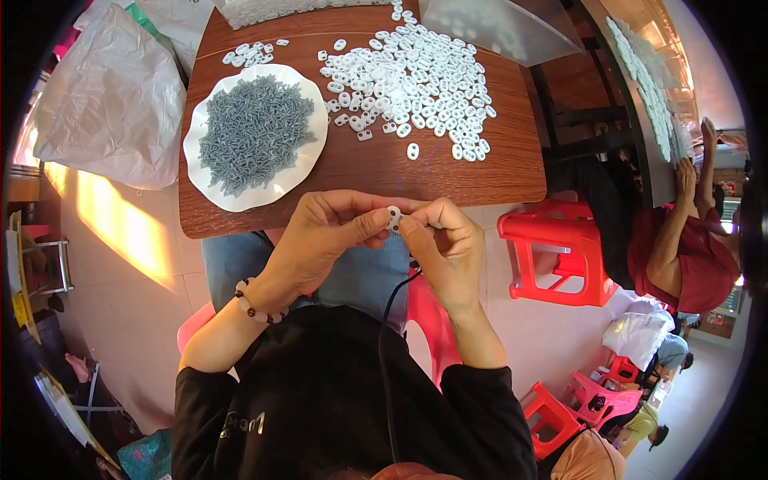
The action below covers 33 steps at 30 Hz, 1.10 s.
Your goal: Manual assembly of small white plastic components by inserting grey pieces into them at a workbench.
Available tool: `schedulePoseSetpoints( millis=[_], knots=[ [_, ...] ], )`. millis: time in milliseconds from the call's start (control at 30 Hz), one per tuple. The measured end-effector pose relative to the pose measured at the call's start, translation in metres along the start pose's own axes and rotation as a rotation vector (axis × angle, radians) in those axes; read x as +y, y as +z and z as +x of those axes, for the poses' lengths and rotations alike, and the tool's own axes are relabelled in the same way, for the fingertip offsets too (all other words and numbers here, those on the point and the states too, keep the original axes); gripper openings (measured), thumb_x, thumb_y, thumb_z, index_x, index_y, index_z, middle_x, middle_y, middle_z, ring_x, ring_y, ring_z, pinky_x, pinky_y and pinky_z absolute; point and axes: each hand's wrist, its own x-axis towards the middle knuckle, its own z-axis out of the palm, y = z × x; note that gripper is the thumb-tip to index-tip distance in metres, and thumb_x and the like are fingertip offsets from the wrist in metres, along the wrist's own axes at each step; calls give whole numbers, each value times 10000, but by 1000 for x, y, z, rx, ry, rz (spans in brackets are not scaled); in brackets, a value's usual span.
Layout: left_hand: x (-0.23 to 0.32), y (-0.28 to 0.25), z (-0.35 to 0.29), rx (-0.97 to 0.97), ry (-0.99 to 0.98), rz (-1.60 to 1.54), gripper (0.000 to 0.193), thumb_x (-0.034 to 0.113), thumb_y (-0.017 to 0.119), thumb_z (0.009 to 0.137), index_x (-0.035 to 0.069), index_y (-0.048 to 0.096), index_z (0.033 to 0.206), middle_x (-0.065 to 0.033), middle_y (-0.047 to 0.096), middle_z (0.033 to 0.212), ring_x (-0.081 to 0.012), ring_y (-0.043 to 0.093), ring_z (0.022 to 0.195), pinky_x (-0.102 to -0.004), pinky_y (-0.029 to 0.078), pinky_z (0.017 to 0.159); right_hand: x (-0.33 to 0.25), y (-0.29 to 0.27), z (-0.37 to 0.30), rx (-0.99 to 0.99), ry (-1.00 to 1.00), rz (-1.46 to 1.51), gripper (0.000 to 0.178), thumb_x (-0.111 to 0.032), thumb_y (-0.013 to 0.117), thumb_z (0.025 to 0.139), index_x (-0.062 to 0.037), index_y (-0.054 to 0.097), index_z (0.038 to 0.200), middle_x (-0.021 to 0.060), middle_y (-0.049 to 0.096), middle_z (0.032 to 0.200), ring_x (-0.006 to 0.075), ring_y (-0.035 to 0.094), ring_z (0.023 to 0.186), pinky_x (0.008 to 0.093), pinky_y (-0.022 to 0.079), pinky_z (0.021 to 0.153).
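Observation:
Between my two hands, just over the table's near edge, is a small white oval plastic piece (pixel 394 218) with two holes. My left hand (pixel 336 224) pinches it from the left between thumb and fingers. From the right, my right hand (pixel 438 240) grips it with thumb and forefinger; whether a screw is also there I cannot make out. Ahead and to the left, a white scalloped plate (pixel 196 152) holds a heap of small grey screws (pixel 256 132). Many more white two-hole pieces (pixel 416 72) lie spread over the far right of the brown table (pixel 504 172).
A few white pieces (pixel 246 54) lie beyond the plate. A clear plastic bin (pixel 504 28) stands at the back right. White sacks (pixel 112 96) fill the left side. To the right are a red stool (pixel 556 252) and a seated person in dark red (pixel 680 256) at another table.

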Motion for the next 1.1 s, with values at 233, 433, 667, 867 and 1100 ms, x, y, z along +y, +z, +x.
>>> schedulePoseSetpoints(
  millis=[233, 433, 667, 867, 1100],
  knots=[
    [2, 2, -10, -25, -51, -107, 224, 153, 665, 890, -5, 678, 1048, -156, 662, 1120, -100, 623, 829, -230, 517, 705, 0, 6, -5, -5, -50, 111, 50, -5, 623, 890, 5, 574, 892, 134, 663, 1046, 66, 567, 817, 194, 457, 679],
    [7, 3, -14, -57, -59, -149, 238, 167, 703, 865, -1, 702, 1032, -92, 702, 954, -95, 622, 794, -228, 513, 690, 4, 3, -7, -74, -30, 297, 206, -101, 702, 862, 0, 553, 962, 159, 638, 1090, 117, 602, 860, 238, 490, 736],
    [5, 1, -11, -129, -32, -97, 207, 148, 698, 860, 1, 707, 1006, -87, 698, 905, -112, 632, 757, -233, 525, 655, 9, 4, -3, -109, -78, 387, 436, -254, 749, 828, 24, 530, 1082, 236, 580, 1183, 224, 615, 1017, 314, 501, 857],
    [11, 5, -9, -125, -74, -105, 220, 181, 743, 829, 2, 722, 956, -59, 684, 810, -93, 605, 693, -217, 505, 639, 9, -6, 1, -307, -132, 249, 565, -365, 642, 902, 56, 505, 1253, 211, 527, 1270, 253, 553, 1104, 355, 455, 932],
    [11, 1, -6, -219, -45, -112, 210, 186, 738, 836, -2, 724, 927, -57, 675, 792, -98, 603, 675, -225, 504, 622, 13, -8, 7, -357, -270, 142, 568, -387, 610, 916, 65, 535, 1251, 232, 508, 1288, 268, 507, 1163, 364, 464, 921]
  ],
)
